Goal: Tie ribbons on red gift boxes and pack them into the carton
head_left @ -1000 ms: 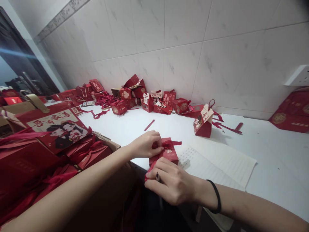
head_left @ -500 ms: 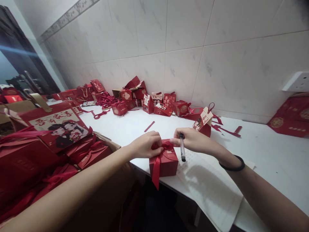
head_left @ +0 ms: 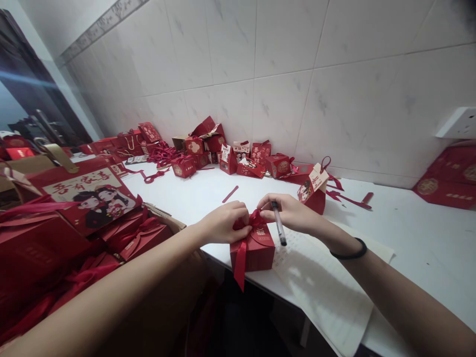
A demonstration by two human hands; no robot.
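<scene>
A red gift box (head_left: 256, 255) with a curved lid flap stands at the table's front edge. On its top is a red ribbon (head_left: 240, 265) looped into a bow, one tail hanging down the front. My left hand (head_left: 228, 222) is closed on the ribbon at the bow's left side. Fingers of my right hand (head_left: 286, 210) pinch the bow's right side. A pen (head_left: 278, 225) with a clear barrel and dark ends is tucked in my right hand, pointing down. The fingertips partly hide the knot.
A carton (head_left: 174, 221) packed with red boxes is at the left. Sheets of written paper (head_left: 334, 292) lie under my right forearm. A cream-and-red box (head_left: 314, 188) stands beyond my right hand, and more boxes and ribbons line the wall. A large red box (head_left: 446, 178) sits far right.
My right hand has shifted slightly left and up, closer to the bow, with the pen moving along. My left hand and the gift box have stayed nearly still.
</scene>
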